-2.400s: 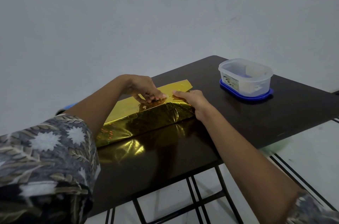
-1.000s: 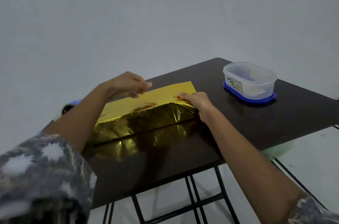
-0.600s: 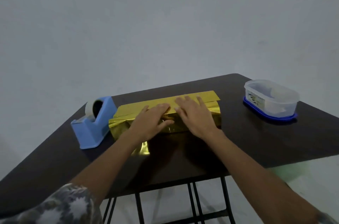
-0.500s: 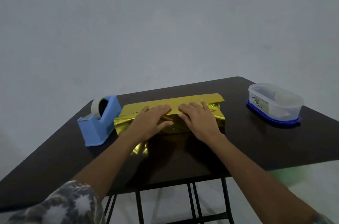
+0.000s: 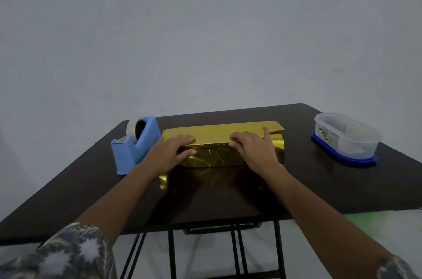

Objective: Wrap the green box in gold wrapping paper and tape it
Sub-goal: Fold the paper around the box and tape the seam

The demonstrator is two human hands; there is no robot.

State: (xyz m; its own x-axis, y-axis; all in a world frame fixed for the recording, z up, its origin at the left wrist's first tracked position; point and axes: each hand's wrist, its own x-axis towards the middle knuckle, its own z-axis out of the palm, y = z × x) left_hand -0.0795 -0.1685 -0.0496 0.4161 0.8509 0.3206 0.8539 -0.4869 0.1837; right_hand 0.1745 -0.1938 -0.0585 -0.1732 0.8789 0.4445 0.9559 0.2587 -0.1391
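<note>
Green box: no green surface is seen; it is judged to be enclosed under the gold wrapping paper (image 5: 213, 157), which forms a long low parcel directly under both palms. Left hand (image 5: 170, 153) is laid flat on the parcel's top edge, fingers fairly straight and together, thumb spread down onto the near face; nothing is clasped. Right hand (image 5: 255, 149) is likewise laid flat, fingers extended over the top, pressing and not gripping. Between the two hands a stretch of the top fold and near face is exposed. Beyond the fingertips a loose flap of the paper is seen lying across the top; its corner past the right fingertips looks unsecured. On the near side of the wrists more foil appears to be spread on the table (image 5: 91, 187), though dark reflection hides its edge. Tape dispenser (image 5: 134, 147) stands just outboard of the left hand, beside the parcel's end; whether they touch cannot be told. A clear plastic container (image 5: 346, 139) is set well outboard of the right hand. Step in hand, as judged: the overlap is being pressed down along the top; no tape is seen on it. Next move, as judged: the seam is to be pinned by the right hand while the left is freed to the dispenser for a strip; if pressure is lost, the foil may spring open.
</note>
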